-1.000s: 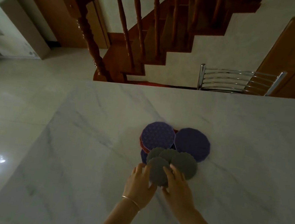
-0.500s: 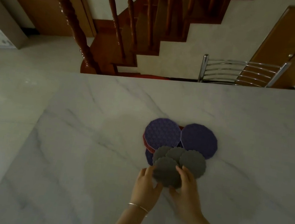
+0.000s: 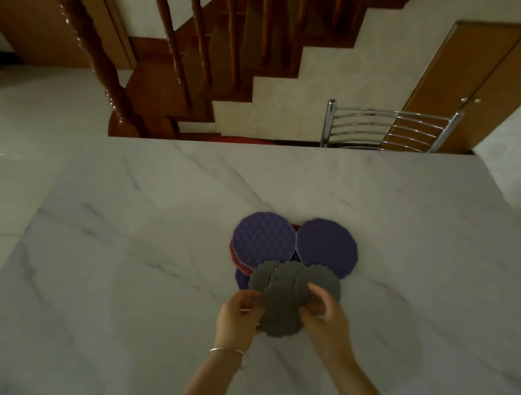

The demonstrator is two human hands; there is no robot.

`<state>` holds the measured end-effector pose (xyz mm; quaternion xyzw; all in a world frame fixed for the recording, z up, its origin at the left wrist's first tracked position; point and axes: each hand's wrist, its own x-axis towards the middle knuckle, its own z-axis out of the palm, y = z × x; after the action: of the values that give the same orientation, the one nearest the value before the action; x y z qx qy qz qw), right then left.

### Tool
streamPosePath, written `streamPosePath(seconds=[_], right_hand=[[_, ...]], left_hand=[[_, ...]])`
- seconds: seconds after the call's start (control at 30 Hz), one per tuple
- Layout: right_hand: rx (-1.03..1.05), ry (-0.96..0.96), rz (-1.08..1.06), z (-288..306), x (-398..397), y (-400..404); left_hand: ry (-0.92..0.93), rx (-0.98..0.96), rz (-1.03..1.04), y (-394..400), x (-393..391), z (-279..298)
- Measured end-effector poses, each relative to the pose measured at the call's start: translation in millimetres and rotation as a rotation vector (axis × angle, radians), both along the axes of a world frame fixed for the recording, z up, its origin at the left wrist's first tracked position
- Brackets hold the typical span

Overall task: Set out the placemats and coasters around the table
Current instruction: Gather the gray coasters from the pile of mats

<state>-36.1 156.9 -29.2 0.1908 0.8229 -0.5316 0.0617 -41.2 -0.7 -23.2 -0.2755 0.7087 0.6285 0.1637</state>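
Both hands meet over the middle of the white marble-patterned tabletop [image 3: 122, 246], holding one grey scalloped coaster [image 3: 281, 314] between them. The left hand [image 3: 238, 316], with a thin metal bangle [image 3: 228, 352] at the wrist, has its fingers [image 3: 248, 297] curled against the coaster's left edge; the right hand [image 3: 329, 324] has its fingers [image 3: 318, 291] bent onto the coaster's right side, thumb and forefinger narrowed onto the rim. This coaster overlaps the near edges of three more grey coasters [image 3: 275, 276] fanned just behind it, each touching the next. Behind those lie two round purple placemats side by side: the left purple placemat [image 3: 263, 240] with a raised honeycomb texture, and the right purple placemat [image 3: 327, 246], smoother-looking; their edges touch. A red placemat [image 3: 234, 258] peeks from under the left one, and a sliver of another purple mat [image 3: 242, 278] shows below it. No writing, label or brand mark can be read on any mat or coaster. Past the tabletop's far edge stands a chrome chair back [image 3: 389, 129] with curved slats, a wooden staircase [image 3: 204, 59] with turned balusters to its left, and a brown wooden door [image 3: 483, 83] with two small knobs to its right.
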Motion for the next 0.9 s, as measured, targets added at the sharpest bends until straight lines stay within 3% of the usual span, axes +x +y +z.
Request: streamPosePath(seconds=[0.1,0.27,0.57,0.77,0.9], right_hand=[[0.346,0.049,-0.067,2.3,-18.8,24.7],[0.456,-0.207,0.004,-7.0,-36.0,44.6],[0.368,-0.189,-0.103,-14.9,-27.1,41.0],[0.347,-0.201,-0.006,-15.8,-30.5,34.2],[0.198,-0.176,-0.166,-6.0,-25.9,29.3]], left_hand=[[-0.061,0.189,0.077,-1.8,-3.7,10.3],[-0.065,0.319,0.195,-8.2,-3.1,23.5],[-0.089,0.346,0.305,-16.4,6.2,19.0],[-0.096,0.355,0.364,-20.3,15.4,16.1],[-0.108,0.359,0.371,-22.5,19.7,13.4]])
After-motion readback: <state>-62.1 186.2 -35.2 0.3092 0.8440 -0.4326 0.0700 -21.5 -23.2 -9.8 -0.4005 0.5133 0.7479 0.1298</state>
